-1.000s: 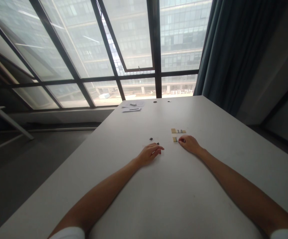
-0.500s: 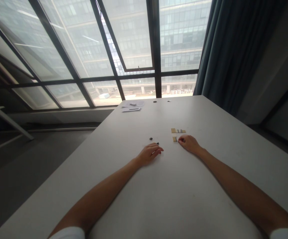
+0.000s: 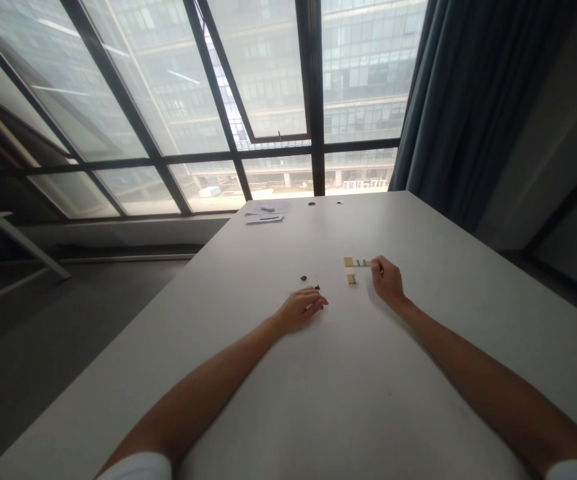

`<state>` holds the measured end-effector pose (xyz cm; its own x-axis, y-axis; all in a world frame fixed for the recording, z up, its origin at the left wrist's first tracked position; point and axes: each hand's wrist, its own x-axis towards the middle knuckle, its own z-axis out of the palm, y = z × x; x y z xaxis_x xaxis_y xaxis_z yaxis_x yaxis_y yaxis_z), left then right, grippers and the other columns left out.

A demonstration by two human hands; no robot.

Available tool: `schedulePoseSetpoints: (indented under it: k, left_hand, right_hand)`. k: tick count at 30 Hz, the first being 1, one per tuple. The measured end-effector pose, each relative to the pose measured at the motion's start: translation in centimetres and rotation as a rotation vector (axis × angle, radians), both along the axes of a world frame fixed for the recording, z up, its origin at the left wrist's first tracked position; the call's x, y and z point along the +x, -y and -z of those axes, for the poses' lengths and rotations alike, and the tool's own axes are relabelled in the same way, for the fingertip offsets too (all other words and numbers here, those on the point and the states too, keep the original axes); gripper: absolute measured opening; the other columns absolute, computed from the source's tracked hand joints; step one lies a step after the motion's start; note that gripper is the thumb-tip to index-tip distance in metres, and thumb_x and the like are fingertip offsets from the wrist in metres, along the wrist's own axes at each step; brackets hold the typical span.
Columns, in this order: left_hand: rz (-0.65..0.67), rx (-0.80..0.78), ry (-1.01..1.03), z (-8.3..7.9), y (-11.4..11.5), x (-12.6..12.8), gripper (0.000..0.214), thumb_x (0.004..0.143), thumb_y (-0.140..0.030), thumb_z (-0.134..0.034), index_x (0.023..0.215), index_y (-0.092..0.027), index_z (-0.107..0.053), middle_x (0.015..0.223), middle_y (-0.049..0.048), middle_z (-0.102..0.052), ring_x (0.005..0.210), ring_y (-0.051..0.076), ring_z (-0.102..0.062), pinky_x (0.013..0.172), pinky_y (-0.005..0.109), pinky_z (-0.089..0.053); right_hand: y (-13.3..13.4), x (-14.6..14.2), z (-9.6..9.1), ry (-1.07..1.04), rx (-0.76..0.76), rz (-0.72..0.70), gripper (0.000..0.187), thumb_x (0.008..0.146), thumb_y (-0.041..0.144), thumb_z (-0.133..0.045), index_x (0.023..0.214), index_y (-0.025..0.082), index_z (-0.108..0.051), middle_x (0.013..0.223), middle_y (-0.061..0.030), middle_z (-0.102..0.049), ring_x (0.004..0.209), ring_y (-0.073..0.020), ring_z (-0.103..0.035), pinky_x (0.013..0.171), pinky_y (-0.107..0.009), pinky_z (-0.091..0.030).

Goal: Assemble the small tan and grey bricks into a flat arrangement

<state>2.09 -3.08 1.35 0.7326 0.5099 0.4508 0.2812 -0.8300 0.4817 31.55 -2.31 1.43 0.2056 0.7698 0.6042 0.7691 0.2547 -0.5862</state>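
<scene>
My left hand (image 3: pixel 301 309) lies on the white tabletop with its fingers stretched out and holds nothing. Just beyond its fingertips is a small dark piece (image 3: pixel 317 288), and another dark piece (image 3: pixel 304 278) lies slightly farther off. My right hand (image 3: pixel 387 279) is closed, thumb and fingers pinched at the right end of a flat row of yellowish and grey pieces (image 3: pixel 356 262). What sits between those fingertips is too small to make out. Nearer to me, left of that hand, is a shorter yellowish-and-grey block (image 3: pixel 352 279), apart from the row.
The white table (image 3: pixel 348 400) runs away toward large windows. Papers (image 3: pixel 264 218) with a dark slim item lie at its far left. A round dark disc (image 3: pixel 311 204) and a small dark object (image 3: pixel 340 203) are near the far edge. A blue curtain (image 3: pixel 438 113) hangs at right.
My right hand has moved away and slightly right, from beside the shorter block to the right end of the longer row. My left hand has stayed in place.
</scene>
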Motion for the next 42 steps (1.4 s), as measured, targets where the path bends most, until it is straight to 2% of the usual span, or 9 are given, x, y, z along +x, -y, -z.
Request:
schedulePoseSetpoints:
  k: [2, 4, 9, 12, 16, 24, 42]
  left_hand:
    - [0.005, 0.002, -0.007, 0.0, 0.0, 0.0, 0.045, 0.106, -0.043, -0.037, 0.100, -0.018, -0.074, 0.084, 0.0094, -0.070, 0.084, 0.018, -0.062, 0.081, 0.029, -0.048]
    - [0.015, 0.005, -0.018, -0.1, 0.1, 0.0, 0.041, 0.105, -0.041, -0.040, 0.099, -0.018, -0.073, 0.084, 0.0087, -0.070, 0.083, 0.018, -0.062, 0.080, 0.028, -0.048]
    - [0.045, -0.009, -0.052, -0.3, 0.4, 0.1, 0.035, 0.103, -0.039, -0.047, 0.097, -0.016, -0.073, 0.086, 0.0085, -0.070, 0.083, 0.017, -0.061, 0.080, 0.028, -0.047]
    - [0.068, -0.007, -0.101, -0.3, 0.4, 0.2, 0.034, 0.101, -0.039, -0.050, 0.094, -0.016, -0.074, 0.083, 0.0081, -0.068, 0.081, 0.017, -0.061, 0.078, 0.027, -0.047]
    - [0.083, -0.019, -0.155, 0.0, 0.2, 0.3, 0.031, 0.099, -0.039, -0.054, 0.095, -0.017, -0.075, 0.083, 0.0075, -0.067, 0.077, 0.015, -0.060, 0.075, 0.025, -0.046]
    - [0.070, -0.035, -0.182, 0.2, -0.1, 0.1, 0.022, 0.095, -0.034, -0.060, 0.100, -0.019, -0.075, 0.088, 0.0066, -0.067, 0.081, 0.015, -0.061, 0.077, 0.024, -0.046]
    - [0.059, -0.050, -0.161, 0.0, 0.1, 0.1, 0.023, 0.095, -0.034, -0.059, 0.100, -0.019, -0.075, 0.088, 0.0067, -0.068, 0.080, 0.015, -0.061, 0.076, 0.025, -0.047]
  right_hand:
    - [0.6, -0.8, -0.6, -0.004, 0.053, -0.094, 0.034, 0.101, 0.037, -0.035, 0.073, 0.023, -0.048, 0.067, -0.0030, -0.055, 0.064, -0.0183, -0.050, 0.062, -0.028, -0.035]
    - [1.3, -1.9, -0.8, 0.037, 0.043, -0.228, 0.034, 0.100, 0.036, -0.035, 0.072, 0.023, -0.047, 0.068, -0.0031, -0.055, 0.066, -0.0181, -0.051, 0.065, -0.028, -0.037]
    - [3.0, -4.7, 0.2, 0.284, -0.177, -0.677, 0.027, 0.095, 0.024, -0.046, 0.069, 0.020, -0.054, 0.070, -0.0024, -0.060, 0.067, -0.0151, -0.051, 0.067, -0.025, -0.038]
    - [3.4, -5.4, 1.2, 0.394, -0.234, -0.794, 0.022, 0.090, 0.020, -0.055, 0.069, 0.018, -0.060, 0.069, -0.0017, -0.062, 0.064, -0.0132, -0.049, 0.064, -0.023, -0.035]
    - [3.2, -5.3, 1.6, 0.356, -0.239, -0.823, 0.011, 0.085, 0.014, -0.061, 0.077, 0.017, -0.068, 0.073, -0.0016, -0.066, 0.066, -0.0128, -0.052, 0.064, -0.023, -0.035]
    - [3.1, -5.4, 1.2, 0.298, -0.253, -0.812, 0.012, 0.083, 0.011, -0.062, 0.077, 0.016, -0.071, 0.071, -0.0008, -0.066, 0.064, -0.0123, -0.052, 0.063, -0.023, -0.034]
    - [2.8, -5.3, 1.4, 0.262, -0.259, -0.814, 0.012, 0.085, 0.012, -0.062, 0.079, 0.016, -0.072, 0.072, -0.0012, -0.067, 0.065, -0.0126, -0.053, 0.063, -0.023, -0.036]
